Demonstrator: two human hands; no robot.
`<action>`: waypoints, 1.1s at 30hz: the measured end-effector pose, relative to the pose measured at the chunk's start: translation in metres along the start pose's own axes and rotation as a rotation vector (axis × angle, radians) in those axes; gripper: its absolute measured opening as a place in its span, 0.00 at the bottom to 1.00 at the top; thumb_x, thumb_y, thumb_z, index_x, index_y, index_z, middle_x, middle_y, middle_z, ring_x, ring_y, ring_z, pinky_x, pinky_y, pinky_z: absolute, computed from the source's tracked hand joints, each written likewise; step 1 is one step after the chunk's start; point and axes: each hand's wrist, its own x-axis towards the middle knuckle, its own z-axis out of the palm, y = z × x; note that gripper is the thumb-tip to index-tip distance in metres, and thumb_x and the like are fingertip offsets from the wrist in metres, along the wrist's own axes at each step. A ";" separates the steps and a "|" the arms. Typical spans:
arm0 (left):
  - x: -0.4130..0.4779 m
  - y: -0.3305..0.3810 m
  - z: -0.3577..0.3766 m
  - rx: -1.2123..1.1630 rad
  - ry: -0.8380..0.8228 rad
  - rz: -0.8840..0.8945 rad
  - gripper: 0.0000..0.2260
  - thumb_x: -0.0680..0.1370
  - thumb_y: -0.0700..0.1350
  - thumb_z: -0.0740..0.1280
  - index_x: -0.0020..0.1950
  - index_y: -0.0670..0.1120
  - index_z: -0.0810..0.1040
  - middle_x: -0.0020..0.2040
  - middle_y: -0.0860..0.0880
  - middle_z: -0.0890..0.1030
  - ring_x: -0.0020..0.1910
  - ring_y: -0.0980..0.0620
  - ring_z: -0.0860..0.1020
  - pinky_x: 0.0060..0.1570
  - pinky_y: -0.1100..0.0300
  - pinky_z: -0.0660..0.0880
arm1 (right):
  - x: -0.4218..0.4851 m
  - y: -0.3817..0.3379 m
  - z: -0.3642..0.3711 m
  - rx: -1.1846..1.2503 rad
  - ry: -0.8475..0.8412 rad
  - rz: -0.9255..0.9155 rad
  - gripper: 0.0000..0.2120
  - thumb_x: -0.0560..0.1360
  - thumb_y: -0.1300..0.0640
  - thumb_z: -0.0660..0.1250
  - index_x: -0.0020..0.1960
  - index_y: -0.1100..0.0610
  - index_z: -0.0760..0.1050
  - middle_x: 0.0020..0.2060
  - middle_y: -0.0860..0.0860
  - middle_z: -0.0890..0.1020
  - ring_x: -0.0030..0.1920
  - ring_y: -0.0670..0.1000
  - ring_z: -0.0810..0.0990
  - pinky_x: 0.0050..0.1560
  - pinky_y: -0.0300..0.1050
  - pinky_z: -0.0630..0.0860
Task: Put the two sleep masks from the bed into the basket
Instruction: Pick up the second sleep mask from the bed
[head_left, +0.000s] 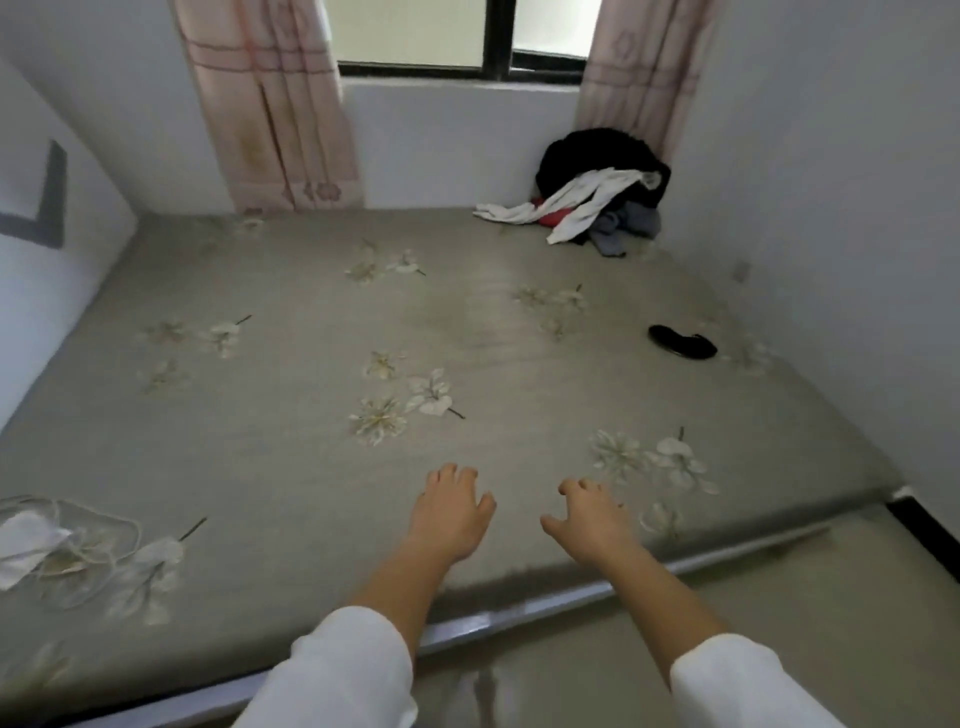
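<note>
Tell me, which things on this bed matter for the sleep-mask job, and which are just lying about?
Part of the job:
- black sleep mask, far right of the bed
- left hand and right hand, both open and empty

Just lying about:
- pile of clothes in the far corner
- white item with cords at the left edge, too blurred to identify

No basket is in view.

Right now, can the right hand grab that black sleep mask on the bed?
Probably not yet. The right hand is open near the mattress edge, and the black sleep mask lies well beyond it toward the wall. Nothing blocks the way.
</note>
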 end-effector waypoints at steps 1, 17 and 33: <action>0.011 0.018 0.005 0.018 -0.012 0.028 0.23 0.79 0.53 0.55 0.72 0.44 0.64 0.72 0.42 0.66 0.70 0.43 0.63 0.68 0.47 0.64 | 0.005 0.017 -0.008 0.027 0.012 0.025 0.27 0.76 0.43 0.60 0.71 0.55 0.64 0.69 0.55 0.69 0.69 0.57 0.67 0.67 0.58 0.65; 0.254 0.256 0.088 0.106 -0.197 0.256 0.22 0.79 0.52 0.56 0.71 0.44 0.65 0.71 0.42 0.67 0.71 0.43 0.63 0.67 0.50 0.64 | 0.197 0.235 -0.130 0.166 0.023 0.324 0.29 0.74 0.45 0.61 0.72 0.57 0.63 0.69 0.57 0.68 0.69 0.58 0.66 0.68 0.58 0.66; 0.452 0.389 0.181 0.127 -0.180 0.077 0.26 0.78 0.54 0.59 0.74 0.46 0.60 0.76 0.43 0.60 0.75 0.43 0.57 0.70 0.48 0.61 | 0.422 0.420 -0.181 0.030 -0.084 0.252 0.24 0.76 0.46 0.59 0.69 0.54 0.65 0.66 0.55 0.70 0.65 0.57 0.68 0.63 0.55 0.64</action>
